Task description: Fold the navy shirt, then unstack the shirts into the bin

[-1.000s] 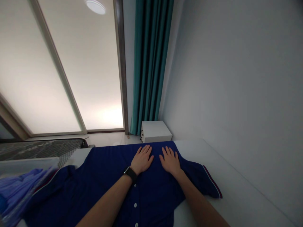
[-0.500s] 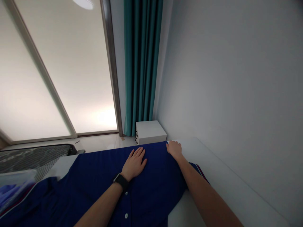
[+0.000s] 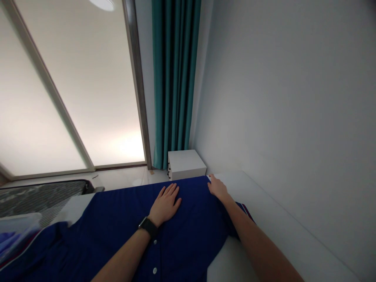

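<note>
A dark blue buttoned shirt point(image 3: 117, 219) lies spread over a white surface point(image 3: 229, 260), its upper edge along the far side. White buttons run down its front, and striped trim shows at both sides. My left hand point(image 3: 164, 204), with a black watch point(image 3: 147, 227) on the wrist, rests flat on the cloth, fingers stretched out. At the shirt's far right corner, my right hand point(image 3: 217, 188) has its fingers bent and the thumb against the cloth edge, seeming to pinch it. The fingertips are partly hidden. The right forearm covers part of the trimmed right sleeve.
Beyond the far edge stands a small white cabinet point(image 3: 186, 160) below a teal curtain point(image 3: 174, 86). A pale wall point(image 3: 282, 98) closes the right side. To the left are a dark-edged mattress point(image 3: 44, 196) and a clear bin point(image 3: 28, 223) with purple cloth. Frosted sliding doors point(image 3: 88, 86) stand behind.
My right hand's fingers have shifted slightly at the shirt's corner, the index finger now reaching further forward. The left hand stays flat in place. The view has moved very slightly.
</note>
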Motion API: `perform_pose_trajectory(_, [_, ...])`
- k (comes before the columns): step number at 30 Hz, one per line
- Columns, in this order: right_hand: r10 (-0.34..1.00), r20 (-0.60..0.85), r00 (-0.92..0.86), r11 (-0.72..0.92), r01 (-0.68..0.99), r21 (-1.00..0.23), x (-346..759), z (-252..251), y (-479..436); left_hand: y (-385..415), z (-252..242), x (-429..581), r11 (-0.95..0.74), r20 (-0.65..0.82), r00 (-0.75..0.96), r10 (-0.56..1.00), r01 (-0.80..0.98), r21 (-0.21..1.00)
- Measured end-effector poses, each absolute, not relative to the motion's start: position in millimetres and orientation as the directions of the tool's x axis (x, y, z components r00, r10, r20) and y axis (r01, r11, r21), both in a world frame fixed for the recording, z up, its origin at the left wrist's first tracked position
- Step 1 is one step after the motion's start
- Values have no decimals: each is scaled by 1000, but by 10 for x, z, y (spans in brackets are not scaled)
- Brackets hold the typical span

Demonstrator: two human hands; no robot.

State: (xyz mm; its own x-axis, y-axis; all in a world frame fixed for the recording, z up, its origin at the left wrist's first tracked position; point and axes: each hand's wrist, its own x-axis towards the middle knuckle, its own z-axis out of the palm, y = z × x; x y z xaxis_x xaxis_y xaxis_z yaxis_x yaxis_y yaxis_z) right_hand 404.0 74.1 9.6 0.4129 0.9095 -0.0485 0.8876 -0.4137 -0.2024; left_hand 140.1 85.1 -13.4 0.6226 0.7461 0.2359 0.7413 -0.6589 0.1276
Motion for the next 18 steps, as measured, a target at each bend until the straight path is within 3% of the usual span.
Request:
perform_pose_trajectory(8, [928,-18,373,-370,911,-180,3991,78,350,854,-122,1398,-656,215,625,750,745,123])
perform_pose_trajectory(13, [926,103,363,-348,927,-139,3916,-32,209,831,-120,1407,-655,207,627,751,746,119])
perform_pose_trajectory(18, [928,95,360,-344,926,-154,3928,-67,217,884,16,1505,-635,154,618,771,765,109])
